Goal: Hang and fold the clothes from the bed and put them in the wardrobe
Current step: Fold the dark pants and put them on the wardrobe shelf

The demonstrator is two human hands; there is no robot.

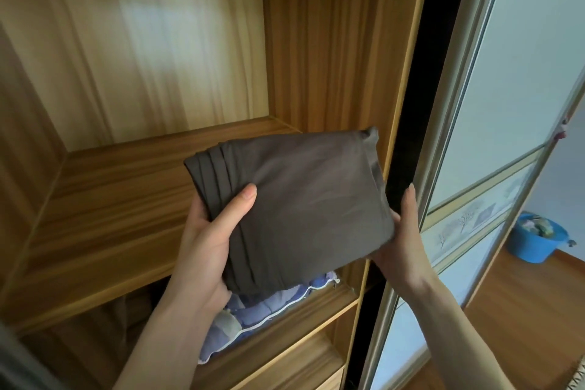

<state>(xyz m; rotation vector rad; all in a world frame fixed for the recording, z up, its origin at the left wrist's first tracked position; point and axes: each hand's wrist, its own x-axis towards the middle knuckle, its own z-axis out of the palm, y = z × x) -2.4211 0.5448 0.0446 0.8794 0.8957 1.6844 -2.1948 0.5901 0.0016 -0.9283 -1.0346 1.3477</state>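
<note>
A folded dark grey-brown garment [304,206] sits in the centre of the frame, held up in front of the open wooden wardrobe [319,41] and above the front edge of its wide shelf [104,218], which fills the left half of the picture. The left hand [209,247] grips the garment's lower-left side, thumb laid across the top of the cloth and the fingers hidden beneath it. The right hand [402,241] holds the lower-right corner from underneath and the side, with one fingertip showing above the cloth's edge near the dark gap beside the wardrobe frame. On the shelf below, at the lower centre of the frame, lies blue-and-purple patterned bedding [253,317] with a pale trim, partly covered by the garment and the left wrist. A sliding door [493,104] with frosted panels runs down the right side, and at the far right a blue bucket [535,241] stands on the wooden floor [519,310].
</note>
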